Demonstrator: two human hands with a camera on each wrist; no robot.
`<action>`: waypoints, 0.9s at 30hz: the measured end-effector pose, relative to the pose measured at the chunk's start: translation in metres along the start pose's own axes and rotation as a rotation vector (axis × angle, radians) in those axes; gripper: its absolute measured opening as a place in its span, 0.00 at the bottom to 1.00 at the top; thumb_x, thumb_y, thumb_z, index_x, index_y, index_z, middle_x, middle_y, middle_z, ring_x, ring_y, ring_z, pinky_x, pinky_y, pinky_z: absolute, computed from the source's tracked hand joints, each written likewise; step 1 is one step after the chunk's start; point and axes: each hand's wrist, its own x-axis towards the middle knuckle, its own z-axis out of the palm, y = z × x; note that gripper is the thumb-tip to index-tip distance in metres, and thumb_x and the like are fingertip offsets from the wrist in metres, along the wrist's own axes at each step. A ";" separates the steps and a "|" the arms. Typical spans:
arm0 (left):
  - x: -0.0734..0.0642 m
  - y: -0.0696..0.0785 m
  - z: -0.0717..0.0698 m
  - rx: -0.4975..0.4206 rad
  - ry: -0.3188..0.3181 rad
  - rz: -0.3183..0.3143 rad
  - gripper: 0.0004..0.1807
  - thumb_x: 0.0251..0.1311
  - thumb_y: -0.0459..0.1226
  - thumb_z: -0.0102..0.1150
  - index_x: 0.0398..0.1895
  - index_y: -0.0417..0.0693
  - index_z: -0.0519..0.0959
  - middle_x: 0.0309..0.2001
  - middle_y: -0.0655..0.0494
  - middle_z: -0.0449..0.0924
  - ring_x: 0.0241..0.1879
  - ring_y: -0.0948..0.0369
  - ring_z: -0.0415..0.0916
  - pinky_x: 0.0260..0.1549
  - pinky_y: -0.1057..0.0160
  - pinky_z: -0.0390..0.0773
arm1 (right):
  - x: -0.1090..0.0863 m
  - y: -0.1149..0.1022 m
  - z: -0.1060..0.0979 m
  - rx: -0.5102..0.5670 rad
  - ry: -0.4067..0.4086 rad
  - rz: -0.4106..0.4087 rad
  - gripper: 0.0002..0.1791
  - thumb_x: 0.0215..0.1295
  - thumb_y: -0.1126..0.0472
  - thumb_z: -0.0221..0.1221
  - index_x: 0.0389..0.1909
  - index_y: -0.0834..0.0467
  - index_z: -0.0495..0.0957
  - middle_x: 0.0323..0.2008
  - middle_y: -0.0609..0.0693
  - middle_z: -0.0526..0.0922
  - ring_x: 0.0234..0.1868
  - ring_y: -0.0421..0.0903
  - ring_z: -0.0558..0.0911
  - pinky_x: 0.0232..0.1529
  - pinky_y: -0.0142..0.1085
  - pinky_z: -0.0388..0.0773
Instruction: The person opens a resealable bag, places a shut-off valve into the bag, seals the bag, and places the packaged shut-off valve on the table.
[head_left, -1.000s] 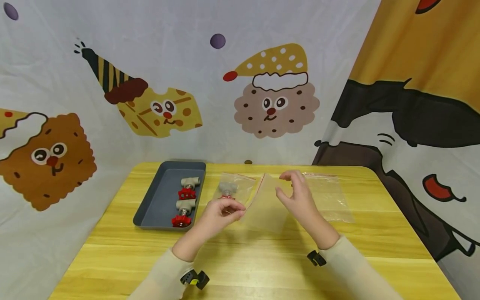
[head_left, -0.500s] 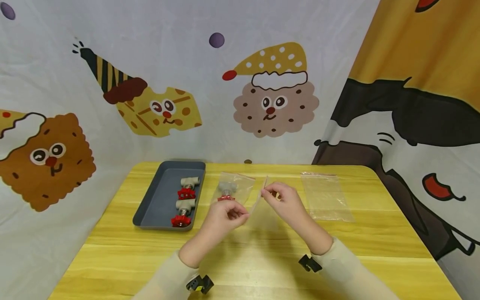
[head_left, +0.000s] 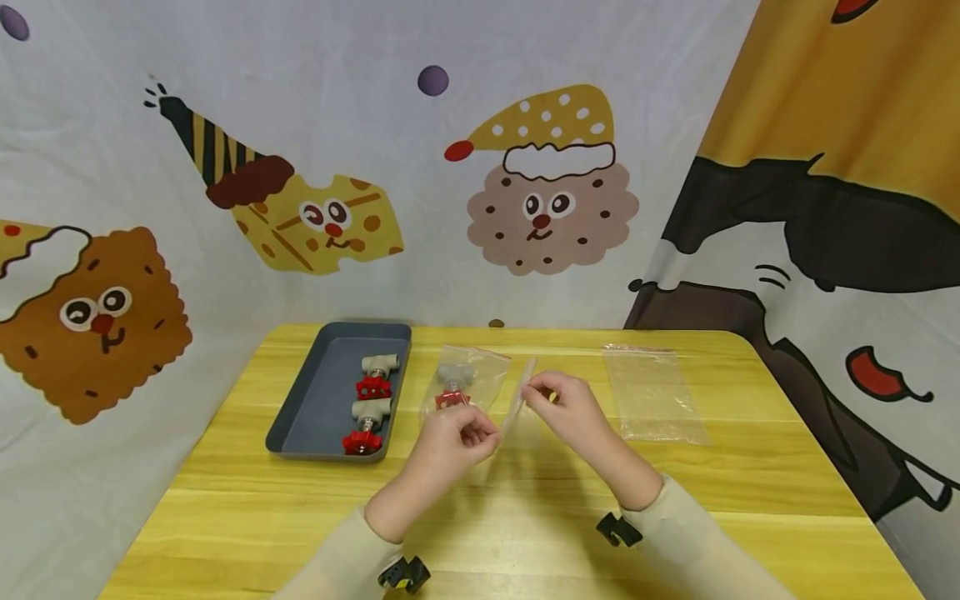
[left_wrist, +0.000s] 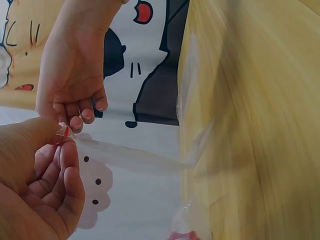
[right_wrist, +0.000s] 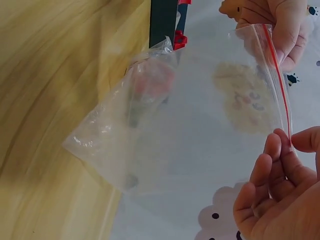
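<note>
Between both hands hangs a clear zip bag (right_wrist: 165, 120) with a red line along its mouth, seen nearly edge-on in the head view. My left hand (head_left: 456, 437) pinches one end of the mouth between thumb and fingers. My right hand (head_left: 564, 403) pinches the mouth strip farther along, its other fingers curled loosely in the right wrist view. The bag's body drops toward the table and looks flat. Just behind my left hand lies another zip bag (head_left: 486, 372) with a grey valve (head_left: 453, 377) with a red handwheel inside.
A dark grey tray (head_left: 311, 400) stands at the back left. Two grey valves (head_left: 372, 410) with red handwheels lie along its right side. A flat clear zip bag (head_left: 652, 396) lies to the right on the wooden table (head_left: 247, 517). A printed cloth (head_left: 435, 292) hangs behind.
My right hand, earlier raised with fingers apart, has come down and left and now pinches the bag's mouth. My left hand has shifted slightly right; the bag has turned edge-on.
</note>
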 end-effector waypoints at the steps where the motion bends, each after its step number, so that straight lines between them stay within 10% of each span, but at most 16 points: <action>1: 0.000 0.000 0.000 -0.006 0.003 -0.007 0.06 0.52 0.33 0.67 0.25 0.53 0.80 0.25 0.64 0.78 0.24 0.71 0.73 0.25 0.71 0.76 | 0.000 0.001 0.000 0.013 -0.007 0.000 0.07 0.66 0.60 0.58 0.30 0.54 0.83 0.27 0.46 0.82 0.26 0.40 0.74 0.27 0.31 0.72; 12: -0.002 -0.004 0.003 -0.155 0.001 -0.125 0.03 0.58 0.36 0.64 0.28 0.51 0.80 0.23 0.60 0.80 0.21 0.67 0.76 0.20 0.68 0.77 | -0.003 -0.001 0.001 0.171 -0.081 0.079 0.14 0.73 0.59 0.47 0.36 0.60 0.80 0.31 0.55 0.80 0.33 0.46 0.76 0.34 0.33 0.74; 27: -0.002 -0.007 0.004 -0.185 0.077 -0.165 0.04 0.55 0.32 0.64 0.26 0.48 0.80 0.22 0.58 0.80 0.19 0.66 0.76 0.18 0.68 0.77 | -0.003 0.005 0.002 0.003 -0.041 0.101 0.06 0.65 0.60 0.57 0.29 0.55 0.80 0.25 0.47 0.78 0.26 0.43 0.71 0.25 0.32 0.69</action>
